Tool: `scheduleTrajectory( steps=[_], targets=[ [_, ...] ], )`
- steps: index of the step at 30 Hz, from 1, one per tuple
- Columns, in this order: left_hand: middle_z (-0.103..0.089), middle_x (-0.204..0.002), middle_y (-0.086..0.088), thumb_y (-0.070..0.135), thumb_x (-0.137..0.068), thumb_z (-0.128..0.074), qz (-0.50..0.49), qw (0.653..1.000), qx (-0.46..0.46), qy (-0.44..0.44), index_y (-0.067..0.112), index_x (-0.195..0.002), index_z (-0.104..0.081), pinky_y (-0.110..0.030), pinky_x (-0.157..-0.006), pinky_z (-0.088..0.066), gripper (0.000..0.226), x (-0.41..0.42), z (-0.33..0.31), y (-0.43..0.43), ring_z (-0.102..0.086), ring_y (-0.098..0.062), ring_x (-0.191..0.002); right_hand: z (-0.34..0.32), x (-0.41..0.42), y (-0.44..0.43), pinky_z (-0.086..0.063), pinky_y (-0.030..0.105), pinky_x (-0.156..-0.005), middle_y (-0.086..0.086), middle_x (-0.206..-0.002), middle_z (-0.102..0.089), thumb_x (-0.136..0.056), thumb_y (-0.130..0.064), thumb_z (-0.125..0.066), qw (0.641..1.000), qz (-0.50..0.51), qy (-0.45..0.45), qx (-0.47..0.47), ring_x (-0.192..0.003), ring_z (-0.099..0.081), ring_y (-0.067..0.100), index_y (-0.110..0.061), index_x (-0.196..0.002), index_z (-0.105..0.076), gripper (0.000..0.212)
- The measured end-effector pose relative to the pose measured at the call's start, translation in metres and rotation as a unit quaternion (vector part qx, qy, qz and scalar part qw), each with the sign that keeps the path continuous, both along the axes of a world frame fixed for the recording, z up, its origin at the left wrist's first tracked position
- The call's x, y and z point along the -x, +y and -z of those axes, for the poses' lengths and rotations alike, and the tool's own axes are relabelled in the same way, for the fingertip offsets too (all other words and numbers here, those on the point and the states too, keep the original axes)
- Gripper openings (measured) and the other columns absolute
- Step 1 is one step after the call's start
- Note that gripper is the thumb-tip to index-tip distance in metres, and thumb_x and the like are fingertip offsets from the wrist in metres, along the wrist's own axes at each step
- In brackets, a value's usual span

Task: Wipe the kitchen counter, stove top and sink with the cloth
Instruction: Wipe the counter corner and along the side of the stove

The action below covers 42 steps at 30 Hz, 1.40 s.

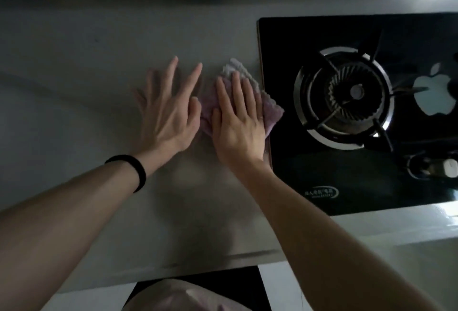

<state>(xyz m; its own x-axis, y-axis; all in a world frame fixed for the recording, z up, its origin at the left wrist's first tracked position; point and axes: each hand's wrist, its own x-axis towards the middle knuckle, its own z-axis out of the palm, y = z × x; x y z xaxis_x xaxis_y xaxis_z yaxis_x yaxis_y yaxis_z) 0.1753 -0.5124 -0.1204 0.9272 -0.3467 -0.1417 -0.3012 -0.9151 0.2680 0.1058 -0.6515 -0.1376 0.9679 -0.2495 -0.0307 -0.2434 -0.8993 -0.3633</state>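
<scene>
- Pressing flat on the cloth (269, 110), the right hand (239, 128) lies palm-down with fingers spread and straight, not clenched; it pins the fabric rather than pinching it.
- Left hand (168, 110) rests open beside it on the bare bench (74, 83), fingers splayed, grasping nothing; its thumb side sits just beside the cloth's left edge, though whether it touches is unclear.
- Cloth sits at the centre of the frame, on the bench, its right corner reaching the edge of the black stove top (309, 167).
- It looks soft, light and limp: a pale purple, ribbed weave with a whitish upper corner, bunched under the palm. Probably it folds and drags easily and has no stiffness to push with.
- Best hold, in my judgement, is a broad flat palm over the middle, keeping loose corners from rolling under.
- Raised burner (343, 96) grate in the right half may snag the loose weave.
</scene>
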Motion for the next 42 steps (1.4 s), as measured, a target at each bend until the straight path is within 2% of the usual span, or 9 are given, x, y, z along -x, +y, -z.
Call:
scheduleTrajectory(
  steps=[6, 10, 15, 19, 23, 26, 32, 36, 42],
  targets=[
    [-0.015, -0.175, -0.006, 0.034, -0.102, -0.042, -0.001, 1.0, -0.018, -0.015, 0.041, -0.164, -0.026, -0.081, -0.118, -0.006, 0.065, 0.011, 0.017, -0.007, -0.01, -0.051, -0.157, -0.005, 0.142, 0.023, -0.023, 0.051, -0.128, 0.007, -0.171, -0.027, -0.107, -0.029, -0.054, 1.0, -0.009, -0.003, -0.015, -0.16, -0.02, 0.026, -0.021, -0.16, -0.039, 0.056],
    [-0.018, -0.175, -0.007, 0.038, -0.1, -0.038, -0.003, 0.999, -0.041, -0.032, 0.04, -0.164, -0.026, -0.08, -0.118, -0.009, 0.066, 0.014, 0.016, -0.01, -0.013, -0.05, -0.157, -0.009, 0.23, 0.031, -0.036, 0.051, -0.122, 0.007, -0.167, -0.037, -0.105, -0.034, -0.052, 0.998, -0.053, 0.013, 0.006, -0.156, -0.032, 0.028, -0.024, -0.155, -0.05, 0.051],
    [-0.023, -0.173, -0.006, 0.038, -0.097, -0.038, -0.009, 0.997, -0.054, -0.049, 0.041, -0.163, -0.029, -0.08, -0.117, -0.014, 0.067, 0.014, 0.019, -0.012, -0.018, -0.049, -0.156, -0.011, 0.212, 0.009, -0.033, 0.045, -0.125, 0.008, -0.163, -0.044, -0.103, -0.052, -0.058, 0.994, -0.109, -0.008, -0.016, -0.154, -0.037, 0.026, -0.02, -0.149, -0.057, 0.056],
    [-0.025, -0.172, -0.006, 0.038, -0.095, -0.041, -0.009, 0.996, -0.054, -0.065, 0.042, -0.162, -0.031, -0.08, -0.116, -0.017, 0.068, 0.012, 0.025, -0.01, -0.022, -0.049, -0.154, -0.006, 0.144, 0.0, -0.03, 0.05, -0.125, 0.011, -0.166, -0.036, -0.11, -0.041, -0.041, 0.988, -0.15, -0.015, -0.039, -0.156, -0.031, 0.03, -0.016, -0.156, -0.048, 0.053],
    [-0.025, -0.172, -0.005, 0.038, -0.096, -0.043, -0.005, 0.995, -0.054, -0.079, 0.043, -0.162, -0.03, -0.08, -0.116, -0.018, 0.068, 0.012, 0.031, -0.009, -0.023, -0.049, -0.154, -0.006, 0.053, -0.01, -0.021, 0.051, -0.127, 0.017, -0.168, -0.03, -0.104, -0.028, -0.05, 0.996, -0.085, -0.009, -0.018, -0.158, -0.025, 0.034, -0.014, -0.159, -0.041, 0.057],
    [-0.025, -0.171, -0.006, 0.038, -0.097, -0.042, -0.002, 0.995, -0.05, -0.088, 0.043, -0.162, -0.029, -0.08, -0.116, -0.018, 0.067, 0.009, 0.034, -0.008, -0.023, -0.049, -0.153, -0.007, 0.03, -0.017, -0.015, 0.048, -0.13, 0.019, -0.169, -0.025, -0.106, -0.028, -0.05, 0.997, -0.079, -0.006, -0.001, -0.16, -0.02, 0.033, -0.013, -0.16, -0.038, 0.058],
    [-0.025, -0.172, -0.007, 0.038, -0.096, -0.041, -0.001, 0.996, -0.043, -0.081, 0.04, -0.162, -0.031, -0.08, -0.116, -0.015, 0.067, 0.011, 0.029, -0.008, -0.022, -0.05, -0.153, -0.014, 0.086, -0.043, -0.02, 0.048, -0.129, 0.012, -0.172, -0.022, -0.104, -0.037, -0.057, 0.995, -0.064, 0.024, 0.075, -0.16, -0.018, 0.029, -0.017, -0.163, -0.031, 0.067],
    [-0.025, -0.172, -0.007, 0.037, -0.098, -0.04, -0.003, 0.997, -0.04, -0.072, 0.039, -0.162, -0.032, -0.08, -0.116, -0.013, 0.065, 0.014, 0.026, -0.008, -0.022, -0.05, -0.154, -0.025, 0.163, -0.045, -0.022, 0.047, -0.129, 0.015, -0.172, -0.019, -0.104, -0.038, -0.046, 0.994, 0.007, 0.064, 0.084, -0.16, -0.019, 0.033, -0.016, -0.164, -0.029, 0.066],
    [-0.026, -0.171, -0.004, 0.04, -0.096, -0.04, -0.005, 0.995, -0.05, -0.086, 0.041, -0.162, -0.031, -0.08, -0.116, -0.014, 0.067, 0.01, 0.035, -0.007, -0.024, -0.049, -0.153, -0.022, 0.197, -0.029, -0.031, 0.051, -0.12, 0.03, -0.159, -0.038, -0.106, -0.035, -0.031, 0.99, 0.081, 0.06, 0.102, -0.147, -0.041, 0.046, 0.003, -0.148, -0.049, 0.059]
  ],
)
